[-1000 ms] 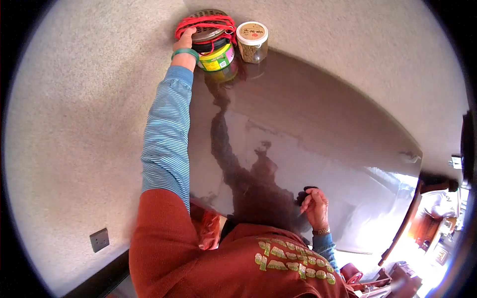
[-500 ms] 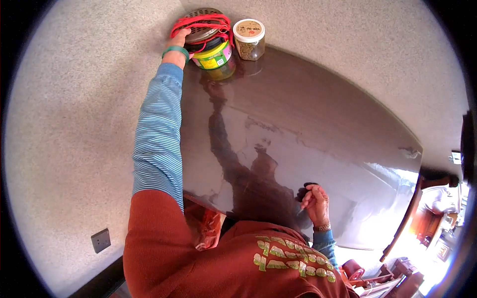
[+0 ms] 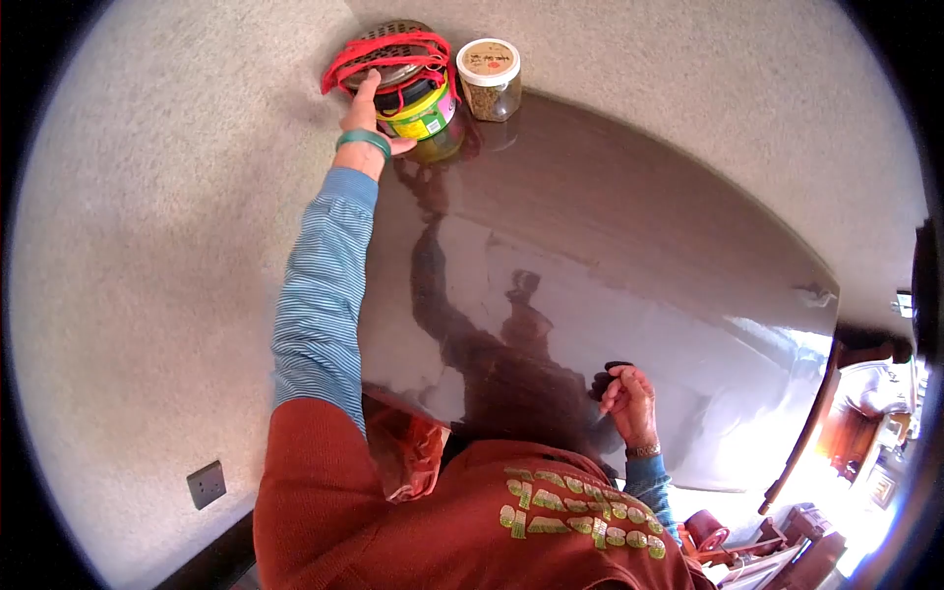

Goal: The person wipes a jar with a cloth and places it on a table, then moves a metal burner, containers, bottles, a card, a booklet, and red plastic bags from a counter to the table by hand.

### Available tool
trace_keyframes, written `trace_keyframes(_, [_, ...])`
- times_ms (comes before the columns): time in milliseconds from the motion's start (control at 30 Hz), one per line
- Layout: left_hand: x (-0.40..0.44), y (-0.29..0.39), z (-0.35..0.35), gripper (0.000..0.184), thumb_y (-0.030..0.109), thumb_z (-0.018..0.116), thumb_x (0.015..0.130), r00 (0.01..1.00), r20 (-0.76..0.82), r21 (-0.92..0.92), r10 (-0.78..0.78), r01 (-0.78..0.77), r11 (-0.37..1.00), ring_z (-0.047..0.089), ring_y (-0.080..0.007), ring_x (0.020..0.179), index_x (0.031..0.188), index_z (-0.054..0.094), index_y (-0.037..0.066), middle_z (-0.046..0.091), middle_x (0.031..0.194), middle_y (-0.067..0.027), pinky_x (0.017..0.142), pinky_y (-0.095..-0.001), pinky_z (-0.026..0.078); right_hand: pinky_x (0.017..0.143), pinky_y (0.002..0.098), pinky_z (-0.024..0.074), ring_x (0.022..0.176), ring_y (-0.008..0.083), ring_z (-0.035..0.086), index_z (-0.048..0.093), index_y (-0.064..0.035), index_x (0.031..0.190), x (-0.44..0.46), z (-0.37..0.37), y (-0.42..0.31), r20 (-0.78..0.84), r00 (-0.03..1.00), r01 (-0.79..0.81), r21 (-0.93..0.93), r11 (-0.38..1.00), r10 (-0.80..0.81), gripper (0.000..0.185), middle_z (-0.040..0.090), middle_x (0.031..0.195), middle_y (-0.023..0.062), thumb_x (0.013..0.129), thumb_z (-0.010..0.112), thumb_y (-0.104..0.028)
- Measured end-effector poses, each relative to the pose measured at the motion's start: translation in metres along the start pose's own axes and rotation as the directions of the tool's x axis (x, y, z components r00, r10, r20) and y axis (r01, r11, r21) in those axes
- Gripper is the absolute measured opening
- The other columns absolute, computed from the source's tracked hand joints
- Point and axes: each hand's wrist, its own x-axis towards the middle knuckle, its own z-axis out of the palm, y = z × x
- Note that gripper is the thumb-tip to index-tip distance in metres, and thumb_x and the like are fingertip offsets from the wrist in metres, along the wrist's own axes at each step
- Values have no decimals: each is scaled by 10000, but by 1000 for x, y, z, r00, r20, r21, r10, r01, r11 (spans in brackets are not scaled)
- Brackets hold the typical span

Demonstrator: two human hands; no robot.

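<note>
At the far left end of the glossy dark table (image 3: 590, 206), my left hand (image 3: 364, 113) reaches against the near left side of a stack. Its fingers point up along the stack's edge and its thumb spreads out to the right. The stack has a round tub (image 3: 423, 123) with a yellow, green and pink label, a perforated metal disc (image 3: 398, 44) on top, and red cord (image 3: 383, 49) looped over it. My right hand (image 3: 632, 401) is low over the table's near side, with fingers curled together; whether something small is in them is hidden.
A clear jar (image 3: 492, 98) with a white-rimmed lid and brown contents stands right of the stack. A pale textured wall (image 3: 177, 246) runs along the left and back, with a socket (image 3: 206, 484) low down. Red plastic packaging (image 3: 418, 457) shows below the table edge.
My left hand has pulled slightly back toward me, and its thumb has come into view. The red cord loops now stick out further left. My right hand stays nearly in place.
</note>
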Motion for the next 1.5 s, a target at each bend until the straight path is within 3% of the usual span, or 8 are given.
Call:
trace_keyframes(233, [20,-11,23,648,451,650,711,994,25,-266,108,-97,959,412,-333,1153,1233,408,152,419,1276,-110,891,-622,321,449,284,484,479,158,533,549,4,930,-1,-3,0,24,1000,17,-25,1000,-16,236,541,604,63,906,466,-216])
trace_keyframes(400, [39,-7,13,746,226,703,624,999,-39,-390,20,-34,920,441,-450,1041,1233,311,49,373,1238,-188,770,-666,407,438,272,457,461,153,495,548,9,930,-3,6,-2,-27,1000,6,-28,1000,-6,225,512,559,69,904,454,-194])
trace_keyframes(633, [22,2,21,715,296,646,631,996,85,-357,8,23,934,269,-526,1155,1253,338,125,278,1300,-232,936,-631,284,456,282,476,497,148,518,543,5,942,-4,5,-3,-29,1000,-2,-17,1000,2,237,525,602,57,906,468,-217])
trace_keyframes(900, [-26,-39,10,547,312,660,717,939,299,-358,171,-56,932,477,-371,1077,1185,456,116,495,1163,-159,876,-578,381,473,282,457,526,142,503,537,8,950,2,1,-3,21,1000,24,-61,998,-22,231,516,622,46,903,472,-209])
trace_keyframes(1033, [-134,-103,22,223,110,606,743,936,242,-297,256,-180,938,617,-248,633,952,538,75,589,856,-84,608,-397,539,522,279,451,565,141,507,530,10,965,36,1,-23,173,983,74,-90,993,-57,222,516,645,44,890,478,-192])
trace_keyframes(1100, [-190,-145,17,255,111,601,786,941,246,-224,231,-177,958,628,-257,786,1001,491,28,600,887,-123,688,-381,532,543,274,444,583,139,503,526,13,972,52,5,-37,248,969,54,-152,987,-15,225,518,656,46,883,480,-189])
trace_keyframes(1367, [-335,-317,-76,247,280,606,824,987,-158,-390,31,-92,916,612,-172,656,770,535,50,606,735,-88,615,-295,527,595,272,411,630,133,465,539,21,930,186,58,-65,519,828,-115,-218,969,215,169,514,697,26,861,481,-121])
trace_keyframes(1500, [-436,-386,-133,322,328,575,837,848,-515,-478,-129,-159,864,620,-186,648,680,537,49,592,708,-77,565,-305,531,613,278,423,644,141,480,541,22,912,179,68,-67,472,861,-27,-333,943,191,148,523,725,32,865,463,-94])
